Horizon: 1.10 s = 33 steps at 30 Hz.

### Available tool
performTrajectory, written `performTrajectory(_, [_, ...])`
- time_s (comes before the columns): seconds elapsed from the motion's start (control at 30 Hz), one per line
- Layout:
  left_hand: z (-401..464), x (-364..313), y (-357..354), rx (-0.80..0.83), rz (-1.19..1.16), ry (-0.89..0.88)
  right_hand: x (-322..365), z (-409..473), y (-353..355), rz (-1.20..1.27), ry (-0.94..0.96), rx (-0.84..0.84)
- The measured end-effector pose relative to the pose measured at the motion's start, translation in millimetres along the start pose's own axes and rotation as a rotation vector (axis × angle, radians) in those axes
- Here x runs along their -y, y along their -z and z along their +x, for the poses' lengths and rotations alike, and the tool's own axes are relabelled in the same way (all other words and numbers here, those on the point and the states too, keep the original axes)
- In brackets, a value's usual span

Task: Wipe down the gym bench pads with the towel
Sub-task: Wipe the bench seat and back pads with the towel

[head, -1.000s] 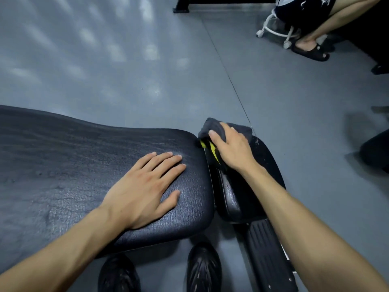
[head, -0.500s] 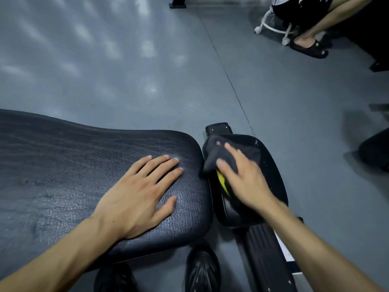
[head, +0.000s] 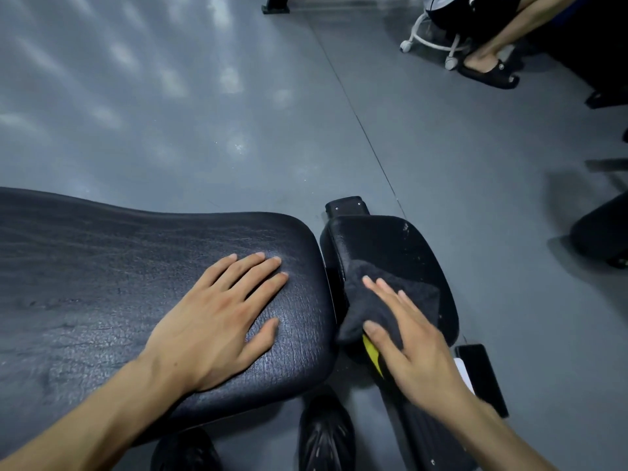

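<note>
A long black back pad (head: 102, 266) fills the left of the view. To its right sits a smaller black seat pad (head: 390, 243), across a narrow gap. My left hand (head: 217, 314) lies flat on the back pad's right end, fingers spread, holding nothing. My right hand (head: 411, 341) presses a dark grey towel (head: 373, 300) flat onto the near half of the seat pad. A yellow patch (head: 372, 355) shows just under that hand, by the thumb.
The bench's black frame rail (head: 428, 433) runs toward me under my right arm. Black shoes (head: 326, 433) stand below the pads. A seated person's leg and black sandal (head: 489, 74) with a white wheeled stool base (head: 424, 42) are at the far right. Grey floor surrounds the bench.
My right hand has dragged the towel from the seat pad's far end toward me onto its near half, uncovering the far end. My left hand has stayed flat on the back pad.
</note>
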State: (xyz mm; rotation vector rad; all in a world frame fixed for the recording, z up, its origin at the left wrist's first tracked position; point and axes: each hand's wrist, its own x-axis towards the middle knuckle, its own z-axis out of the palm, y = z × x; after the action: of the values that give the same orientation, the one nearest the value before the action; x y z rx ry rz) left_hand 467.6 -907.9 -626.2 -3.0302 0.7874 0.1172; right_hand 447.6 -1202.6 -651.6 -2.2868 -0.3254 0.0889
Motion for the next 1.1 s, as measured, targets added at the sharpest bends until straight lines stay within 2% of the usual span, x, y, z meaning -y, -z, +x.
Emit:
performTrajectory(0.2, [0, -1, 2, -0.002, -0.006, -0.003, -37, 124, 19, -0.099, -0.245, -0.101])
performTrajectory(0.27, [0, -1, 2, 0.0, 0.0, 0.0, -43, 145, 19, -0.084, -0.275, -0.132])
performTrajectory(0.33, [0, -1, 1, 0.004, -0.001, -0.004, -38, 127, 12, -0.076, -0.295, -0.146])
performTrajectory(0.43, [-1, -1, 1, -0.007, -0.001, -0.003, -24, 43, 5, -0.037, -0.242, -0.15])
performTrajectory(0.57, [0, -1, 0, -0.011, 0.0, -0.005, -16, -48, 7, -0.014, -0.175, -0.064])
performTrajectory(0.67, [0, -2, 1, -0.017, -0.004, -0.007, -21, -23, 16, -0.061, -0.212, -0.046])
performTrajectory(0.9, [0, -2, 3, -0.003, -0.004, -0.002, -56, 137, 33, -0.171, -0.302, -0.096])
performTrajectory(1.0, [0, -2, 3, 0.0, -0.006, -0.006, -56, 133, 32, -0.159, -0.324, -0.099])
performTrajectory(1.1, [-1, -2, 2, -0.001, 0.003, -0.005, -50, 75, 30, -0.161, -0.339, -0.107])
